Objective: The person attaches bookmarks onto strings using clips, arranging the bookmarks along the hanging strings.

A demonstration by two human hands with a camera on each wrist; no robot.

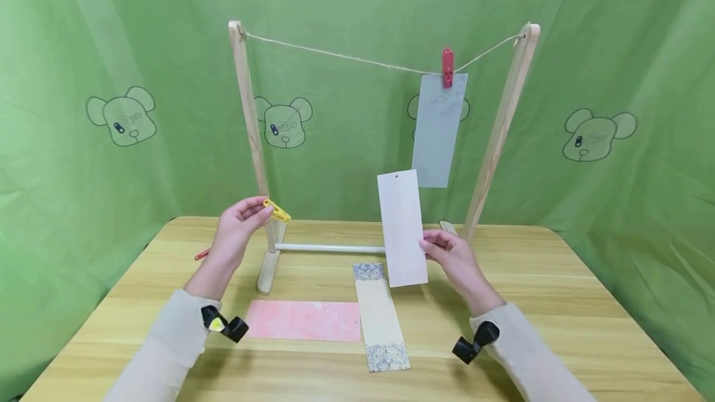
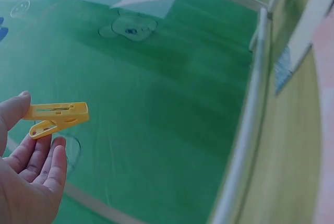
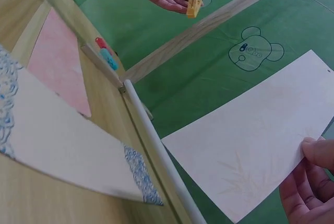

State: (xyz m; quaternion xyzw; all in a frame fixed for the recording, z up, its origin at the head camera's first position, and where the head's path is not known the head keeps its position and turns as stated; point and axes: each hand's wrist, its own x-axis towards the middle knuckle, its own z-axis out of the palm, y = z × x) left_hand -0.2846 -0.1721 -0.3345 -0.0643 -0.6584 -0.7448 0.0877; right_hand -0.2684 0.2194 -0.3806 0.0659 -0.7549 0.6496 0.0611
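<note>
My left hand point(image 1: 237, 228) pinches a yellow clothespin point(image 1: 277, 210) between thumb and fingers, close to the left wooden post. In the left wrist view the clothespin point(image 2: 60, 117) points away from the fingertips. With thumb and fingers, my right hand point(image 1: 455, 259) holds a pale card point(image 1: 402, 228) upright by its right edge; a small hole shows near its top. The right wrist view shows a faint leaf pattern on the card point(image 3: 255, 145). Behind and above it, a grey-blue card point(image 1: 438, 135) hangs from the string point(image 1: 346, 56) under a red clothespin point(image 1: 447, 68).
A wooden frame with a left post point(image 1: 248, 110), a right post point(image 1: 505, 123) and a white bottom bar point(image 1: 335, 247) stands on the table point(image 1: 503, 352). A pink card point(image 1: 304, 321) and a blue-patterned card point(image 1: 382, 315) lie in front. Red and blue clothespins point(image 3: 108, 58) lie behind the left post.
</note>
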